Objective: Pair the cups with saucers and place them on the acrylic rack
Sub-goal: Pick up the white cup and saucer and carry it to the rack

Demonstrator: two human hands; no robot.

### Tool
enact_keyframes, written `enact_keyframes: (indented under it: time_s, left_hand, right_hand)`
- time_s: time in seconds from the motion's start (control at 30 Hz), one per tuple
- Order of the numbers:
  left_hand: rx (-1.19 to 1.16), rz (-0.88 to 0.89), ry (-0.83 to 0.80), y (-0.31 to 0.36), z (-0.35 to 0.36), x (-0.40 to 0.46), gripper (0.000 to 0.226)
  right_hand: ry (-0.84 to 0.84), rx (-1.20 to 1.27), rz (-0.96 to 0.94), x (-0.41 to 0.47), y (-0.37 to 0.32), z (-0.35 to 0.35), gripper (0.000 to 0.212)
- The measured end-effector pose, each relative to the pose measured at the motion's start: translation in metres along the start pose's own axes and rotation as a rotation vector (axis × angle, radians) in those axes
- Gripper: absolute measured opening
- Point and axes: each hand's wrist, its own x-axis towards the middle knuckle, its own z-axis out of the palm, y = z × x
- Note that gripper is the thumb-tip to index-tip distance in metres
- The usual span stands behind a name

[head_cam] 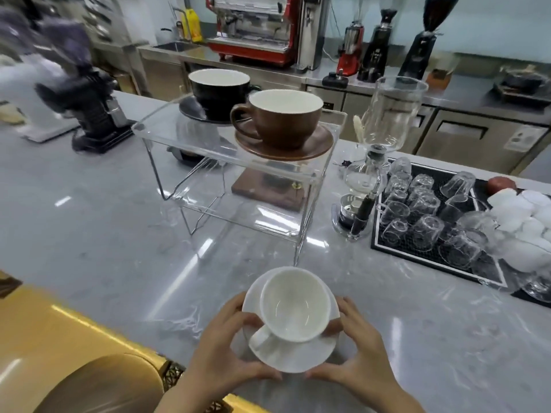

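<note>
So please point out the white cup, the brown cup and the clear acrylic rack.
White cup (293,305), head view, inner bowl.
Brown cup (284,120), head view, outer wall.
Clear acrylic rack (190,135), head view, bare top shelf.

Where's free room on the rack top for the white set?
The acrylic rack top is bare at its front-left, beside the brown cup and before the black cup. Its right and back are crowded. Both hands, left and right, hold the white saucer.

Grey marble counter (119,234) bears acrylic rack (185,135), glass tray (384,245)
</note>
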Motion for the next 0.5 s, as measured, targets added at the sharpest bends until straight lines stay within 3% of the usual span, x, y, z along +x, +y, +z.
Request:
enact_keyframes:
  time_s: [0.5]
  left_hand:
    - [0.03, 0.013, 0.076, -0.031, -0.091, -0.005, 0.067]
  right_hand:
    - [-0.008, 0.085, -0.102, 0.047, -0.056, 0.07, 0.058]
